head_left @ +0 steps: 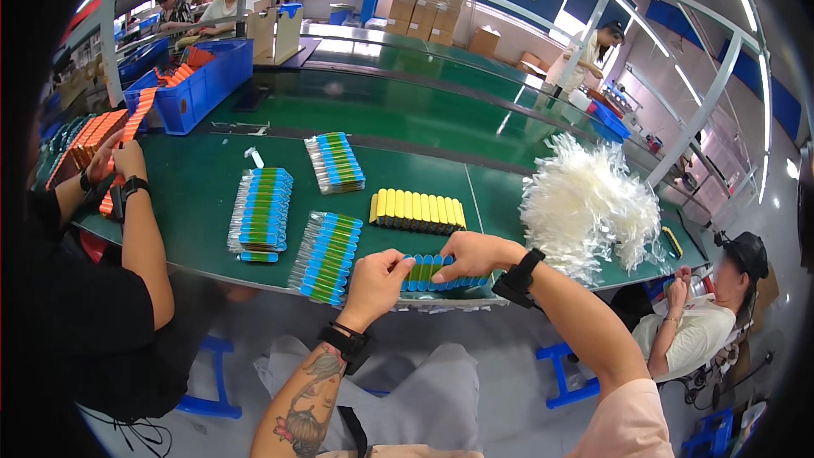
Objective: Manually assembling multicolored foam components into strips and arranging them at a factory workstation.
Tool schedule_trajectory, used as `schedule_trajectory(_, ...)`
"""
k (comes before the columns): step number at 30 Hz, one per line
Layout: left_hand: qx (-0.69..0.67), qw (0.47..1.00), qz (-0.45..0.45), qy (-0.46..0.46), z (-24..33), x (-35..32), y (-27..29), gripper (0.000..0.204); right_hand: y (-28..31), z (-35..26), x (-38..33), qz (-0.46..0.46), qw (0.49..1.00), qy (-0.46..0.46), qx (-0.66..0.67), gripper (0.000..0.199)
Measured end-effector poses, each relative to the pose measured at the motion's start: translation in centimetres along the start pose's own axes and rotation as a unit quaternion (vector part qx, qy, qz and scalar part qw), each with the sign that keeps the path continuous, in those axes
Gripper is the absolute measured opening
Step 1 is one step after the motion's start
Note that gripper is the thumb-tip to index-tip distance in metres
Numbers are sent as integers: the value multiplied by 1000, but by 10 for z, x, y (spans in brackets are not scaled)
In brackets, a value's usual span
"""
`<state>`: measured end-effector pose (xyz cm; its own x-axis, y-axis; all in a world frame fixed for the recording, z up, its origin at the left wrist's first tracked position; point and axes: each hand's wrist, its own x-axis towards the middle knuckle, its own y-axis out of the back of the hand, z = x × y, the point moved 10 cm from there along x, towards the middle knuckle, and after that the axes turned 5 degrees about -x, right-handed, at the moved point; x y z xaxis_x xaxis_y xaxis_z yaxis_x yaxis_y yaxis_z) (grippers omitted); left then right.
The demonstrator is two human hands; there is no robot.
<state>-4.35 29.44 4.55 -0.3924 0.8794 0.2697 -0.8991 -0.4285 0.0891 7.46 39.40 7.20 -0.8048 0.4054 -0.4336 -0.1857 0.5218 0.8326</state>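
Note:
At the near edge of the green table, a row of slim blue pieces with a green band (421,275) lies between my hands. My left hand (379,285) is closed, thumb and forefinger pinching at the row's left end. My right hand (476,254) curls over the row from above, thumb on its middle and fingers behind it. To the left lies a bundle of similar pieces with clear ends (326,256), close to my left hand. Just beyond my hands stands a block of yellow-topped pieces with dark sides (417,209).
More blue-green stacks (261,210) (336,163) lie at left. A heap of whitish translucent strips (589,203) covers the right. A blue bin (203,89) holds orange pieces. At left a co-worker's hands (127,159) handle orange strips; another person (699,322) sits at right.

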Motion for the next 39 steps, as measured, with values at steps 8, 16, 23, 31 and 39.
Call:
schedule_trajectory(8, 9, 1000, 4, -18, 6, -2, 2, 24, 0, 15, -4, 2, 999, -27, -29, 56)
schedule_trajectory(16, 9, 1000, 4, -24, 4, -2, 3, 25, 1, 29, -7, 16, 999, -48, 6, 58)
schedule_trajectory(23, 1, 999, 25, -24, 2, -4, 8, 25, 2, 38, -2, 42, 995, -80, -38, 70)
schedule_trajectory(31, 14, 999, 30, -33, 9, -1, 7, 27, 9, 45, -1, 77, 994, -62, -36, 72)
schedule_trajectory(39, 30, 999, 16, -21, 12, -3, 4, 26, 5, 42, 3, 66, 995, -63, -35, 70)
